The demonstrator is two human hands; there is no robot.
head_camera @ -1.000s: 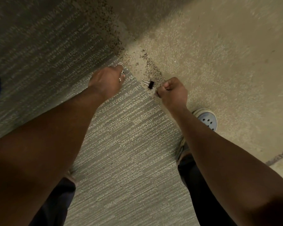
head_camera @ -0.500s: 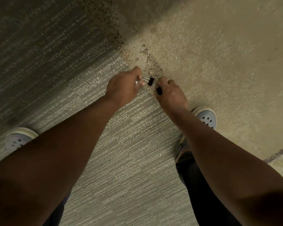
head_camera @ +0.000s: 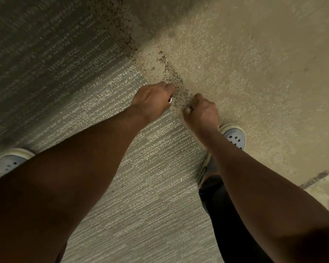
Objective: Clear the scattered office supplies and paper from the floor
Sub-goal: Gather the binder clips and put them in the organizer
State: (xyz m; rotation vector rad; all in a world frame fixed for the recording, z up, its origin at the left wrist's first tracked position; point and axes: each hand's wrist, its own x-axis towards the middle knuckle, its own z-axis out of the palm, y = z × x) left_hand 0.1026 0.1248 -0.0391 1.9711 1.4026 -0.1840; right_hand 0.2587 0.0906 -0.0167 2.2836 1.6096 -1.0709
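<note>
Nearest the camera, two bare forearms reach forward and down over the floor. Between them lies grey striped carpet (head_camera: 150, 186), and a dark trouser leg (head_camera: 226, 215) shows under the right forearm. A pale perforated shoe (head_camera: 10, 161) sits at the left edge on the striped carpet; a second pale perforated shoe (head_camera: 234, 136) stands just behind the right wrist, on the beige carpet (head_camera: 254, 73).

Farther out, the two hands are near each other but apart, low over the seam where the two carpets meet. The left hand (head_camera: 153, 99) has its fingers curled under, and a small glint of bright metal (head_camera: 170, 100) shows at its fingertips; what that metal belongs to cannot be told. The right hand (head_camera: 201, 111) is curled into a fist with the thumb tucked at the front; whether it holds anything cannot be told.

Between and beyond the hands, a trail of dark specks (head_camera: 171, 73) runs along the seam toward the shadowed far carpet. No binder clip or paper shows on the floor here
</note>
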